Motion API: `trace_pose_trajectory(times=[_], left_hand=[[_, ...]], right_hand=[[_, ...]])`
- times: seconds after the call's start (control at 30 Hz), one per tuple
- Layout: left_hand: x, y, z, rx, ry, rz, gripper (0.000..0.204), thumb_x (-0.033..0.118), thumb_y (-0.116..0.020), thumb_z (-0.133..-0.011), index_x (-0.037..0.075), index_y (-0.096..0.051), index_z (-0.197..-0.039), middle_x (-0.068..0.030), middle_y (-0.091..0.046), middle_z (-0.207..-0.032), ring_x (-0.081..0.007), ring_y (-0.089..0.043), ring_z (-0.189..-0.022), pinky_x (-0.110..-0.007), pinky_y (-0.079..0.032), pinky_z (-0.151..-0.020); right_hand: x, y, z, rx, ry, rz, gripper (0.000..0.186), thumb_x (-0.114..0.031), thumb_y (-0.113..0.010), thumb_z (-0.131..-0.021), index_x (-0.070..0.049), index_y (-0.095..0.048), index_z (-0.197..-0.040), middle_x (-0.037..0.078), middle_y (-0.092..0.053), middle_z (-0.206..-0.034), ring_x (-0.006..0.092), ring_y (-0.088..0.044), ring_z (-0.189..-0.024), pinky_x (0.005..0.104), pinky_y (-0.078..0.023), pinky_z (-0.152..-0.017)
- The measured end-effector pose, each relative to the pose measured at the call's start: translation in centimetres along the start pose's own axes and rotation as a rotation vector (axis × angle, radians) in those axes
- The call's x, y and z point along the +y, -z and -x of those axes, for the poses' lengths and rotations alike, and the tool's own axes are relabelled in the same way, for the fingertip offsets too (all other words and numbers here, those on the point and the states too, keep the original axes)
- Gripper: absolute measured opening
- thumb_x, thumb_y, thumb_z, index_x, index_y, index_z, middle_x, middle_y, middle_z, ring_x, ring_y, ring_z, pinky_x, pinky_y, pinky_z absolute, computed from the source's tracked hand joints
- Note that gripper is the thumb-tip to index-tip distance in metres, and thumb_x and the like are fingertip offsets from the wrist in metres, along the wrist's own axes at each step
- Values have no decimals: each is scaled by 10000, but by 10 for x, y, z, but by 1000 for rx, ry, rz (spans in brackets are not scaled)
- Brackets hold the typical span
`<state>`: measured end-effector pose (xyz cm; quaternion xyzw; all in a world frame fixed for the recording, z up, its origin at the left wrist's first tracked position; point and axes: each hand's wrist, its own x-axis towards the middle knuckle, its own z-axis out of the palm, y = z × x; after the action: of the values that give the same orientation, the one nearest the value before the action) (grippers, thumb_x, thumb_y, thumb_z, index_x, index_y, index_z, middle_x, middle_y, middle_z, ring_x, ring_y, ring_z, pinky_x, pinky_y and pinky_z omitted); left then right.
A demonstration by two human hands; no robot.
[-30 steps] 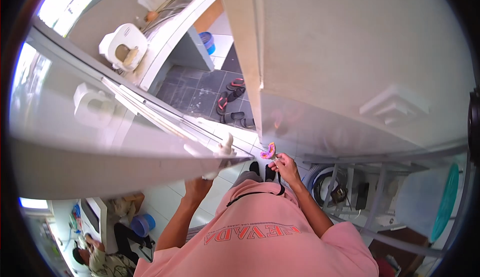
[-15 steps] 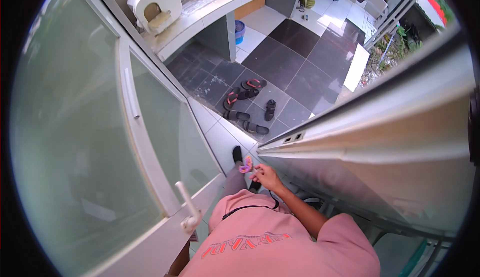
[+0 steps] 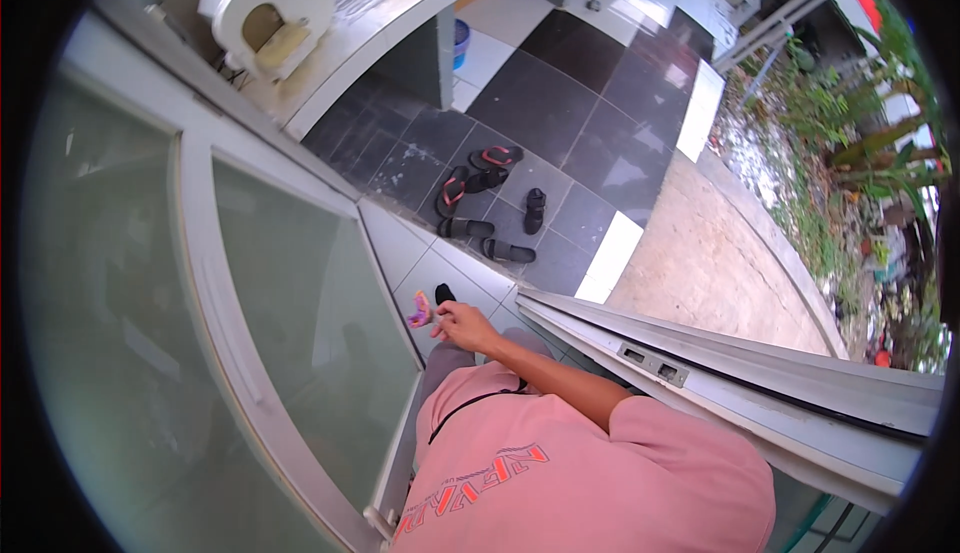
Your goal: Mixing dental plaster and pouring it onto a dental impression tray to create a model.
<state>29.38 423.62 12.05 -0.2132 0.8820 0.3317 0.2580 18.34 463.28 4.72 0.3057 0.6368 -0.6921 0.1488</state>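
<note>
My right hand is closed on a small purple-and-orange object, held out in front of my pink shirt. My left hand is not visible. A white-framed frosted glass door stands along my left, with its handle low beside my shirt. The edge of another white frame, fitted with a metal latch plate, runs along my right. My black-socked foot is on the white tiles of the threshold.
Several pairs of sandals lie on dark tiles outside. A tiled counter holds a white plastic seat-like item, with a blue bucket below. A concrete path and plants lie to the right.
The doorway has opened out ahead, showing the yard. My right hand with the object has shifted left, and my left hand, earlier at the door handle, has dropped out of sight.
</note>
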Motion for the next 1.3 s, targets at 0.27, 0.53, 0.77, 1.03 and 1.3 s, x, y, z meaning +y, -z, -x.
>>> trace_pose_trajectory(times=[0.27, 0.53, 0.77, 1.03, 1.3], left_hand=[[71, -22, -88, -88, -47, -11, 242, 150, -691, -795, 42, -578, -980, -104, -651, -923, -282, -608, -918, -403, -471, -806], [174, -68, -136, -239, -251, 8, 257, 160, -682, -806, 44, -569, -1005, -106, -649, -938, -278, -610, -919, -397, -473, -803], [268, -128, -167, -376, -370, -29, 270, 169, -674, -816, 45, -561, -1027, -107, -647, -951, -275, -611, -920, -392, -475, -800], [376, -226, -204, -445, -436, -56, 284, 180, -665, -827, 46, -553, -1052, -109, -645, -966, -271, -613, -921, -387, -477, -796], [480, -377, -230, -351, -298, -96, 299, 190, -656, -839, 48, -544, -1077, -110, -643, -981, -267, -615, -922, -381, -479, -792]], right_hand=[[-32, -5, -45, -82, -22, 9, 319, -64, -449, -874, 60, -528, -1158, 117, -717, -869, 166, -670, -709, 294, -524, -682], [-62, 13, -91, -121, -61, -74, 314, -32, -447, -894, 42, -512, -1193, 116, -705, -879, 146, -660, -736, 268, -524, -649], [-98, 60, -132, -118, -20, -32, 327, -34, -447, -893, 51, -509, -1203, 123, -710, -887, 143, -662, -746, 272, -525, -659], [-107, 172, -207, -41, -18, -93, 326, -73, -475, -908, 33, -527, -1212, 119, -717, -891, 140, -672, -745, 273, -531, -643], [-87, 362, -298, -30, -38, -50, 291, -97, -495, -904, 8, -594, -1157, 109, -724, -854, 133, -681, -703, 270, -540, -644]])
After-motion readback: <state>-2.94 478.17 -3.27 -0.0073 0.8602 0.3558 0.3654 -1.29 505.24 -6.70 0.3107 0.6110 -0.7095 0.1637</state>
